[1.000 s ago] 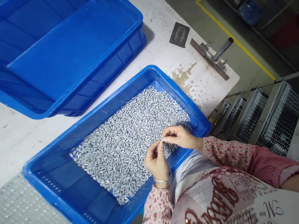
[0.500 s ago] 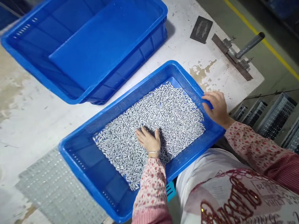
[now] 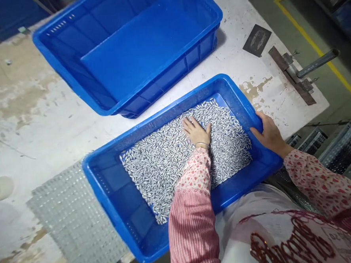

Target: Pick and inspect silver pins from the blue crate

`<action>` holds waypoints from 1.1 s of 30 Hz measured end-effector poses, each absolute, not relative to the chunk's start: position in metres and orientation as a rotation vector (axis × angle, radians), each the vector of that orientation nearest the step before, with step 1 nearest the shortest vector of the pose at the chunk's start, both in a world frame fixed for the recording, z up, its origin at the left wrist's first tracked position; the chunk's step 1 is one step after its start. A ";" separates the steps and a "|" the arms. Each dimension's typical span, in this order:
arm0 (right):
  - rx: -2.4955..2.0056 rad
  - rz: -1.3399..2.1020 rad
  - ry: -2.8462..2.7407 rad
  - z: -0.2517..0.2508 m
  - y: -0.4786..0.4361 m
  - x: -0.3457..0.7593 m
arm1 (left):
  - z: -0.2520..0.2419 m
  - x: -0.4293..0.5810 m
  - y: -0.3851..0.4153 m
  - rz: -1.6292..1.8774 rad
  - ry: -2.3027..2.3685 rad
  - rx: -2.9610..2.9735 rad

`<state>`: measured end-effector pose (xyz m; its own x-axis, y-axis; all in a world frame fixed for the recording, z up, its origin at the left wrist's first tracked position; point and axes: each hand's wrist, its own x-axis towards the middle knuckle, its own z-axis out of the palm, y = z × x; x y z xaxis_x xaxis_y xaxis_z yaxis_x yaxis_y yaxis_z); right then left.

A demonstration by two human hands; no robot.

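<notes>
A shallow blue plastic bin (image 3: 107,179) lies on the table's near side, tilted in my view. Small silvery, spindle-shaped metal pieces (image 3: 160,168) cover most of its floor in a thin layer. On top of these pieces, toward the far side of the bin, my left hand (image 3: 198,133) rests palm down with its fingers spread. Its palm and what lies under it are hidden. At the bin's right end, my right hand (image 3: 269,135) grips the rim, with the thumb inside and fingers over the outer edge.
A deeper blue bin (image 3: 172,78) stands just beyond, holding nothing visible. A grey, grid-patterned sheet (image 3: 76,221) lies left of the near bin. A dark square plate (image 3: 257,40) and a metal bracket with an upright post (image 3: 293,74) sit near the table's right edge. Perforated metal racks (image 3: 340,149) stand right.
My left hand has slid across the pieces toward the bin's far side, fingers still spread. My right hand stays at the right end, its hold on the rim slightly changed. The whole view has shifted.
</notes>
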<state>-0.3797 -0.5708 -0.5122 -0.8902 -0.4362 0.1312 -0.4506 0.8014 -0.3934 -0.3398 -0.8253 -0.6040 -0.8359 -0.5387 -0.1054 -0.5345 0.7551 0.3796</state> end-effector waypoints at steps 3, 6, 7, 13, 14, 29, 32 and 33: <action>0.728 0.664 -2.946 -0.511 -0.571 -0.379 | -0.600 -0.348 -0.792 -0.792 -3.001 0.549; 0.721 0.665 -2.954 -0.511 -0.572 -0.379 | -0.596 -0.340 -0.756 -1.021 -3.043 0.024; 0.715 0.666 -2.956 -0.511 -0.572 -0.379 | -0.595 -0.333 -0.746 -1.089 -3.033 -0.143; 0.702 0.670 -2.964 -0.510 -0.572 -0.379 | -0.577 -0.263 -0.729 -1.386 -2.894 -0.695; 0.702 0.672 -2.963 -0.510 -0.572 -0.379 | -0.572 -0.249 -0.736 -1.436 -2.887 -0.709; 0.737 0.686 -2.968 -0.507 -0.571 -0.385 | -0.564 -0.040 -0.968 -0.750 -2.964 1.208; 0.757 0.665 -2.977 -0.507 -0.570 -0.386 | -0.563 -0.025 -0.977 -0.749 -2.920 1.302; 0.757 0.660 -2.982 -0.507 -0.570 -0.386 | -0.564 -0.024 -0.976 -0.755 -2.900 1.318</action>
<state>-0.3859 -0.5698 -0.5066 -0.8843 -0.4569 0.0965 -0.4550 0.7963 -0.3987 -0.0238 -0.9759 -0.5637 -0.6687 -0.6798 -0.3012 -0.7404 0.5715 0.3537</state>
